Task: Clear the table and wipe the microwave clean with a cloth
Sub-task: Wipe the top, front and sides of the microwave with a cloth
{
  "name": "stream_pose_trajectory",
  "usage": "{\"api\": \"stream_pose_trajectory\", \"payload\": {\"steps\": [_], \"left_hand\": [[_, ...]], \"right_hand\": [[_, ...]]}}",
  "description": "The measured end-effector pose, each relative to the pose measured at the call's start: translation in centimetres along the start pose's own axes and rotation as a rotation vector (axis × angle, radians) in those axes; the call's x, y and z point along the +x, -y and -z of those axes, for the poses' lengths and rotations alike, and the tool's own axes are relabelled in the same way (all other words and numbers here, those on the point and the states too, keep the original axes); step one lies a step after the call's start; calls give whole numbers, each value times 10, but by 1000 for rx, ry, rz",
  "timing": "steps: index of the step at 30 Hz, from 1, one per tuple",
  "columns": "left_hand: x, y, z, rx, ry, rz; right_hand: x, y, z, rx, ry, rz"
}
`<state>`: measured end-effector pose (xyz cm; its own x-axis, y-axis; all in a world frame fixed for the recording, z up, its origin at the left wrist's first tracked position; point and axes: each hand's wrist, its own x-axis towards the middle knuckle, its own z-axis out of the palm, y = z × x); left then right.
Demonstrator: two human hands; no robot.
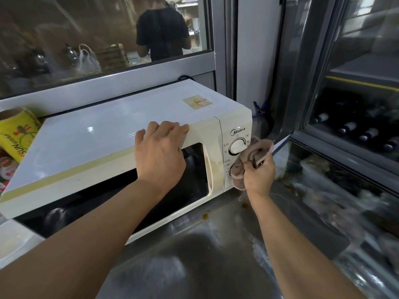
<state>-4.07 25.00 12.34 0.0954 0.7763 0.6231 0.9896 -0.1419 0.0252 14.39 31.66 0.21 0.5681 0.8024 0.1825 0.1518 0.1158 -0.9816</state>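
Observation:
A white microwave [103, 134] with a dark door window stands on a steel counter [216, 244]. My left hand [159, 152] rests on the top front edge of the microwave above the door, its fingers bent over the edge. My right hand [259, 173] grips a bunched brown cloth [250, 158] and presses it against the control panel, over the lower knob and beside the upper knob [237, 146].
A yellow printed roll [17, 132] leans at the microwave's left. A glass window behind it shows a person in a dark shirt. At the right a glass-door fridge [356, 126] holds bottles. Brown spots [205, 215] lie on the counter near the microwave's corner.

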Motion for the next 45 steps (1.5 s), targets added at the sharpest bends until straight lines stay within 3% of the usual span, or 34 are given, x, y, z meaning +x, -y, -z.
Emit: {"api": "stream_pose_trajectory", "payload": {"steps": [5, 15, 18, 28, 33, 38, 42, 45], "left_hand": [[1, 0, 1, 5, 12, -10], [0, -2, -1, 1, -2, 6], [-1, -3, -1, 9, 5, 5], [-2, -1, 0, -3, 10, 1], [-1, -1, 0, -21, 18, 6], [-1, 0, -1, -22, 26, 4], [0, 1, -2, -7, 30, 0], [-1, 1, -1, -16, 30, 0]], "right_hand": [[-7, 10, -3, -11, -44, -32], [-49, 12, -4, -114, 68, 276], [-49, 10, -9, -170, 34, 311], [3, 26, 2, -39, -90, -54], [-3, 57, 6, -117, -84, 187], [-26, 62, -4, -301, -98, 294], [-45, 51, -6, -372, 17, 497], [-52, 46, 0, -288, 51, 459]]}}
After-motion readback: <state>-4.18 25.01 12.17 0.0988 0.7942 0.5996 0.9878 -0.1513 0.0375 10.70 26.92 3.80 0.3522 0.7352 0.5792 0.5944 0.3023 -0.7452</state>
